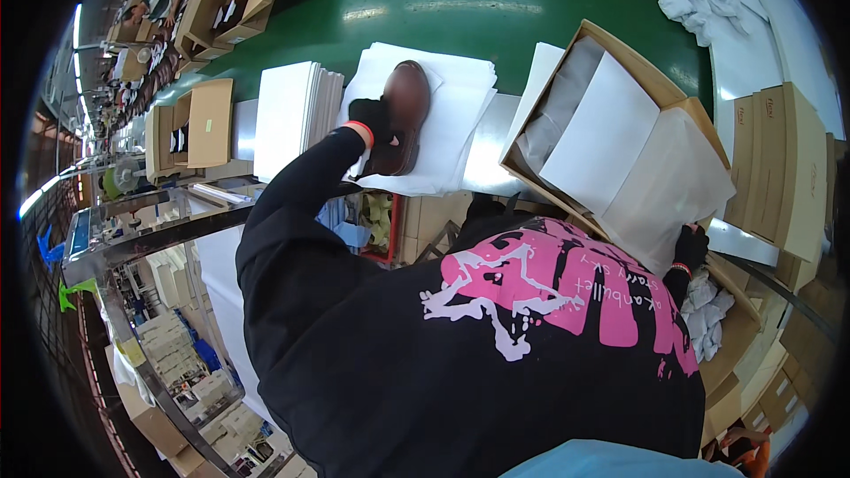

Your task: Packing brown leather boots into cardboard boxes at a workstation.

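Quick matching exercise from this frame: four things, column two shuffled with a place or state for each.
1. brown shoe
2. open cardboard box
3. left hand
4. right hand

a. at the box's lower corner
b. lined with white paper
c. lying on a stack of tissue paper
d. gloved black, gripping the shoe

Pairs: 1-c, 2-b, 3-d, 4-a

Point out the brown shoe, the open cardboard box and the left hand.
Brown shoe (pixel 407 102), head view, on its toe cap.
Open cardboard box (pixel 630 60), head view, on its far wall.
Left hand (pixel 367 115), head view, on the glove's back.
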`<state>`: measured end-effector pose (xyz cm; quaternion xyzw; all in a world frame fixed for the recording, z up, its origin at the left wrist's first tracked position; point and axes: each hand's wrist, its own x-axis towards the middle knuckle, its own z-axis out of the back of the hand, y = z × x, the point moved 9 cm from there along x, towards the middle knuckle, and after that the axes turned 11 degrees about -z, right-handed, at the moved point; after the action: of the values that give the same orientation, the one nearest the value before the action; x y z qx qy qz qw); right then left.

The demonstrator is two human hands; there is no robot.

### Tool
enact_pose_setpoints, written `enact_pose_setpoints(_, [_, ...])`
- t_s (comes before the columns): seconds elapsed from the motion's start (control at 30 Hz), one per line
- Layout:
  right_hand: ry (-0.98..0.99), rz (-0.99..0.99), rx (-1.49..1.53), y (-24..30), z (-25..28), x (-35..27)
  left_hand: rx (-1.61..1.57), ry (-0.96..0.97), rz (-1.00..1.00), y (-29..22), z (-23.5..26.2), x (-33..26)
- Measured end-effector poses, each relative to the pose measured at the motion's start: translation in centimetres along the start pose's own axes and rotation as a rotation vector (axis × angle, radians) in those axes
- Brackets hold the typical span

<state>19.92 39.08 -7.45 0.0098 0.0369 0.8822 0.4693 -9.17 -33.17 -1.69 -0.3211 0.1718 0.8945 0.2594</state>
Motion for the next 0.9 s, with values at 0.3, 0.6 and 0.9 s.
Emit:
enact_pose_setpoints(0.3, [-0.095,-0.070,0.471,-3.0,3.0,0.7,-0.761,-0.273,-0.582,-13.8,21.5,-2.9])
enact_pose_setpoints(0.6, [0.594,-0.151,2.101,0.5,14.9,-2.8,-0.348,-0.409,-0.958,-34.1,21.0,8.4])
enact_pose_setpoints(0.9, [0.288,0.246,0.818,4.6,6.4,-9.0,-0.114,-0.772,-0.986,-38.0,18.3,7.1])
